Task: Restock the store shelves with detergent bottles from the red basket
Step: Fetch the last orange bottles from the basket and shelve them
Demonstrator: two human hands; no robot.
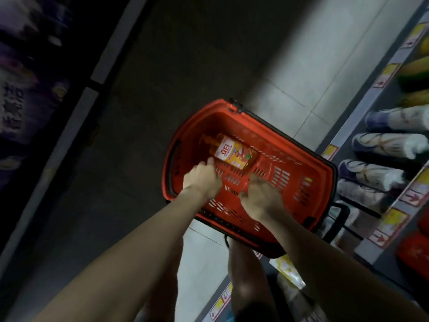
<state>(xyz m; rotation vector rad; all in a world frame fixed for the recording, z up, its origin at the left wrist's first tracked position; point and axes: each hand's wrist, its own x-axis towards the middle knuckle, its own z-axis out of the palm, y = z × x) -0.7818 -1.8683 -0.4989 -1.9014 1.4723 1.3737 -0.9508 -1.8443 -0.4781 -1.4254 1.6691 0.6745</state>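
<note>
A red plastic basket (308, 168) stands on the floor below me. One orange detergent bottle (232, 151) with a red and white label lies flat on its side in the far left part of the basket. My left hand (202, 180) reaches into the basket, fingertips touching the bottle's near edge, without a grip on it. My right hand (261, 197) hovers over the slotted bottom just right of it, fingers curled downward and holding nothing.
Shelves (362, 126) run along the right with rolled cloth packs (390, 145), yellow price tags and red packages (415, 252). A dark shelf unit (34, 94) lines the left. Grey tiled aisle floor (290, 66) lies beyond the basket. My legs are below the basket.
</note>
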